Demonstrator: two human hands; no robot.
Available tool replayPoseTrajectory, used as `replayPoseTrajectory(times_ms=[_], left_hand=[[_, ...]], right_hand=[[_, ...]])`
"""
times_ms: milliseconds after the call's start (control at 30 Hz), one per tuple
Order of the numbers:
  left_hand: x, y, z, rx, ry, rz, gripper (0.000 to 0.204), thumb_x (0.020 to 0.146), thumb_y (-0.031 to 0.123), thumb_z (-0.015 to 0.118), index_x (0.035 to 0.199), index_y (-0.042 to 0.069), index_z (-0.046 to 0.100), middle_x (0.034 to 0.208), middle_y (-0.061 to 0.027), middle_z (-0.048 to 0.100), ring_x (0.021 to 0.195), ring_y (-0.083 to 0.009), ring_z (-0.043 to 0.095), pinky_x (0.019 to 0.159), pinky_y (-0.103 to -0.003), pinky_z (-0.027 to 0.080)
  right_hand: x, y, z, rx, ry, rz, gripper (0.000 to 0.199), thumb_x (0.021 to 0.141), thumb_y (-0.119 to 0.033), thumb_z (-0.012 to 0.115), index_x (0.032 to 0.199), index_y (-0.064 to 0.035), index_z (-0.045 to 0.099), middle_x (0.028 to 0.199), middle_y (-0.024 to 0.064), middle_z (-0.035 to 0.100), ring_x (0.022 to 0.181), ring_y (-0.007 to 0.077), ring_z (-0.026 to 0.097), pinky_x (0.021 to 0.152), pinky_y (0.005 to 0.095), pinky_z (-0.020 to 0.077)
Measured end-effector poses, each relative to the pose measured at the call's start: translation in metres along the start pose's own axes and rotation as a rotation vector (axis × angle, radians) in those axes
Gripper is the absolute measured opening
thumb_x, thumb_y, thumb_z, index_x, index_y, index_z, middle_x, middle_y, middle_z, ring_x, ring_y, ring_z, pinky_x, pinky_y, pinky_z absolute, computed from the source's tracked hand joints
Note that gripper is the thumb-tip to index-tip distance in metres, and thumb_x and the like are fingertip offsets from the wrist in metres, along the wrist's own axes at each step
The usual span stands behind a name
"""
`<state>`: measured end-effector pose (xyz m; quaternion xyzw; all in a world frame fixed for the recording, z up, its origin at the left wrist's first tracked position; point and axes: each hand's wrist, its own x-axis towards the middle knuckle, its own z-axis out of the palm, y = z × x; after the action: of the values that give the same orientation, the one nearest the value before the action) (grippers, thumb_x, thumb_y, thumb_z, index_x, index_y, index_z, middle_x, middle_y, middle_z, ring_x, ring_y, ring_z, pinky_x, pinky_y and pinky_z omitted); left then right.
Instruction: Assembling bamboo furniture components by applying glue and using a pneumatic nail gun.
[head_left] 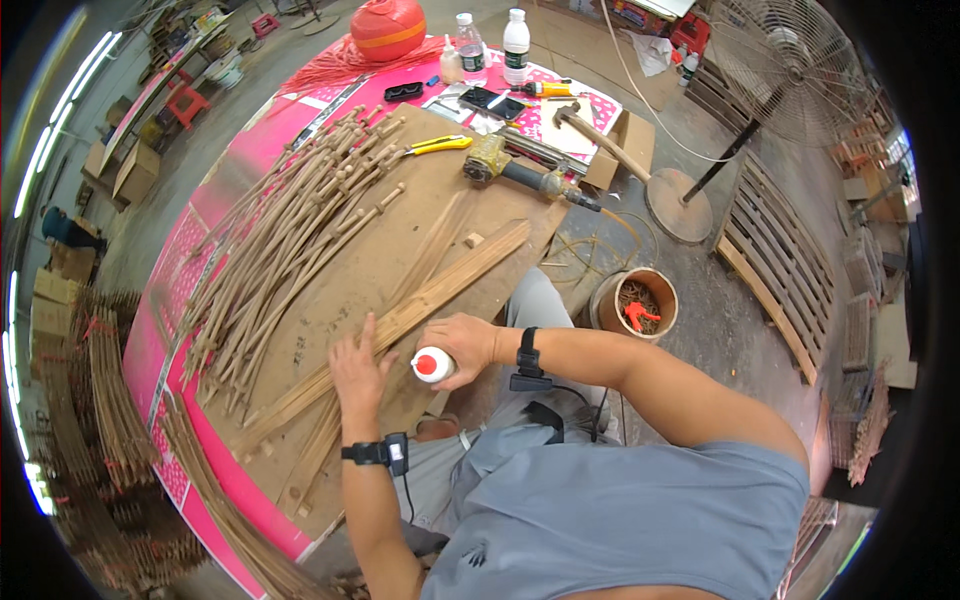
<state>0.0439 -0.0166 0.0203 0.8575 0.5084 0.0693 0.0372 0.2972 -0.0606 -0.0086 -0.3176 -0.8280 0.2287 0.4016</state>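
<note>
My right hand (462, 342) grips a small white glue bottle with a red cap (432, 365), its tip pointing down near the long wooden strips (420, 303) that lie diagonally across the brown board (400, 190). My left hand (358, 372) lies flat on the same strips, fingers spread, pressing them down just left of the bottle. Both wrists wear black bands with small devices. A big heap of thin wooden sticks (290, 230) lies on the board to the left of the strips.
At the far end lie a power tool (520, 172), a yellow-handled cutter (437, 145), a hammer (595, 135), two plastic bottles (515, 45) and an orange lantern (387, 27). A round tub (635, 300) stands right of my knee. A standing fan (790, 70) and wooden pallets (775, 260) are on the right.
</note>
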Motion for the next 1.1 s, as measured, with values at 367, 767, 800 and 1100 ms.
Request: replayPoseTrajectory(times_ms=[367, 767, 800, 1100], left_hand=[[-0.04, -0.014, 0.008, 0.066, 0.273, -0.102, 0.095, 0.078, 0.06, 0.08, 0.156, 0.015, 0.047, 0.132, -0.0212, 0.056, 0.132, -0.0409, 0.049, 0.121, -0.062, 0.027], [-0.031, 0.009, 0.019, -0.118, 0.267, -0.076, 0.096, 0.076, 0.066, 0.077, 0.148, 0.008, 0.054, 0.13, -0.021, 0.055, 0.126, -0.0394, 0.05, 0.118, -0.06, 0.031], [-0.03, 0.008, 0.017, -0.119, 0.27, -0.084, 0.096, 0.076, 0.066, 0.077, 0.148, 0.008, 0.054, 0.13, -0.021, 0.055, 0.126, -0.0394, 0.05, 0.118, -0.06, 0.031], [-0.03, 0.015, 0.019, -0.127, 0.277, -0.11, 0.093, 0.08, 0.064, 0.074, 0.148, 0.005, 0.052, 0.13, -0.0226, 0.055, 0.128, -0.0402, 0.05, 0.12, -0.059, 0.029]], right_hand=[[0.0, -0.007, -0.007, -0.017, -0.016, 0.008, 0.049, 0.07, -0.043, 0.088, 0.102, -0.0115, 0.066, 0.096, 0.0084, 0.07, 0.085, 0.0316, 0.07, 0.072, 0.041, 0.0569], [0.002, -0.002, -0.001, -0.103, -0.014, 0.015, 0.053, 0.069, -0.045, 0.088, 0.099, -0.0086, 0.067, 0.09, 0.0102, 0.07, 0.079, 0.0314, 0.069, 0.069, 0.039, 0.0566], [0.003, -0.003, -0.002, -0.102, -0.02, 0.01, 0.053, 0.069, -0.045, 0.088, 0.099, -0.0086, 0.067, 0.09, 0.0102, 0.07, 0.079, 0.0314, 0.069, 0.069, 0.039, 0.0566], [0.004, -0.002, -0.002, -0.124, -0.051, 0.055, 0.054, 0.067, -0.045, 0.09, 0.099, -0.0085, 0.067, 0.091, 0.0105, 0.07, 0.079, 0.032, 0.069, 0.071, 0.0405, 0.0574]])
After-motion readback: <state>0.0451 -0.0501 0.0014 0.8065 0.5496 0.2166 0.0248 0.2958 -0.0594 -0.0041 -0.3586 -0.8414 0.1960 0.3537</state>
